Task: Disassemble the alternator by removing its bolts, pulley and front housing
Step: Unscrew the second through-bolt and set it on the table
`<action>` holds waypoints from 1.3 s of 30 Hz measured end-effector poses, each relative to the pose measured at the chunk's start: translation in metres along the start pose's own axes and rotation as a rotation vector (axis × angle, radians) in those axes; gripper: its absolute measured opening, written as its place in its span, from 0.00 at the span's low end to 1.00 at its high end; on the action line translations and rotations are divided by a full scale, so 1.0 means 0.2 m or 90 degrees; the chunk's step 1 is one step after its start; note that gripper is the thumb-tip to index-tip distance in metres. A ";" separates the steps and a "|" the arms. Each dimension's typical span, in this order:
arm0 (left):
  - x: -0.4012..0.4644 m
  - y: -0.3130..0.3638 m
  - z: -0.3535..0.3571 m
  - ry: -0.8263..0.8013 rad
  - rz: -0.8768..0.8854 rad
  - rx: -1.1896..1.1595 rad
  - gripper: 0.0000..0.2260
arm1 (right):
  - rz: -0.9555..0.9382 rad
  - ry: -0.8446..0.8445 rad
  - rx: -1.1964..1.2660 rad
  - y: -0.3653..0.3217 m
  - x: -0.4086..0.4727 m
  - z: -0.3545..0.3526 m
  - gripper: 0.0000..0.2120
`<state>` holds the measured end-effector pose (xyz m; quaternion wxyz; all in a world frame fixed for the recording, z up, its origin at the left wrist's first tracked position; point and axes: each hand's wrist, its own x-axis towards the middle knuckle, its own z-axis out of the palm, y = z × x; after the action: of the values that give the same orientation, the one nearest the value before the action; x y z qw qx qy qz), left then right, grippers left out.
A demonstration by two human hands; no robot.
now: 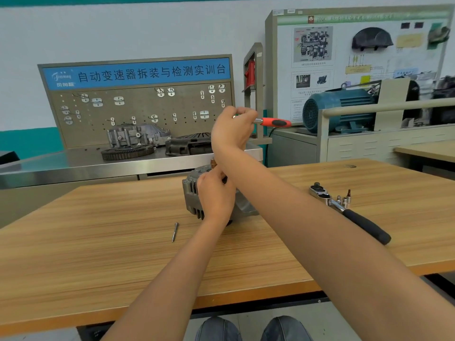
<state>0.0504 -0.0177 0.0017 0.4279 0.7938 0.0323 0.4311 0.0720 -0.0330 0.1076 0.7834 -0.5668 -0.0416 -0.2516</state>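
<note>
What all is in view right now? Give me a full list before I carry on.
alternator: 1, grey, mid-table, standing on edge
bolt: 1, silver, table, left of alternator
ratchet: 1, chrome with black grip, table right
sockets: a few, silver, beside ratchet head
table: 1, wood-grain
gearbox parts: several, grey and black, steel bench behind
pegboard: 1, grey with blue banner, behind bench
motor: 1, teal, rear right
tool: 1, red-black handle, in right hand
left hand: on alternator, fingers curled at its top
right hand: raised, gripping tool
</note>
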 end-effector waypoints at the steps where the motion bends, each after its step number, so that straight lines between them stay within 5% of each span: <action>1: 0.00 0.00 0.00 0.005 0.011 -0.009 0.22 | -0.003 -0.017 0.000 0.00 0.01 -0.01 0.02; 8: 0.00 0.01 -0.01 -0.006 0.033 -0.045 0.18 | -0.017 -0.156 -0.086 0.01 0.04 -0.03 0.11; 17: 0.00 0.00 -0.02 -0.044 0.021 -0.061 0.10 | 0.237 -0.396 0.078 -0.04 0.13 -0.07 0.17; 26: 0.00 -0.02 -0.02 -0.053 0.052 -0.072 0.11 | 0.327 -0.578 0.218 -0.01 0.19 -0.10 0.21; 30: 0.00 -0.01 -0.02 -0.055 0.035 -0.105 0.11 | 0.279 -0.460 0.187 -0.02 0.15 -0.08 0.18; 35: 0.00 -0.02 -0.02 -0.024 0.003 -0.080 0.07 | 0.009 -0.131 0.002 0.03 0.03 -0.04 0.12; 39: 0.00 -0.01 -0.01 -0.003 -0.052 -0.064 0.18 | -0.095 -0.039 -0.040 0.07 -0.02 -0.03 0.05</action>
<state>0.0489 -0.0148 0.0015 0.4845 0.7702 0.0421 0.4126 0.0738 -0.0340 0.0926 0.7426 -0.5940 -0.0994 -0.2930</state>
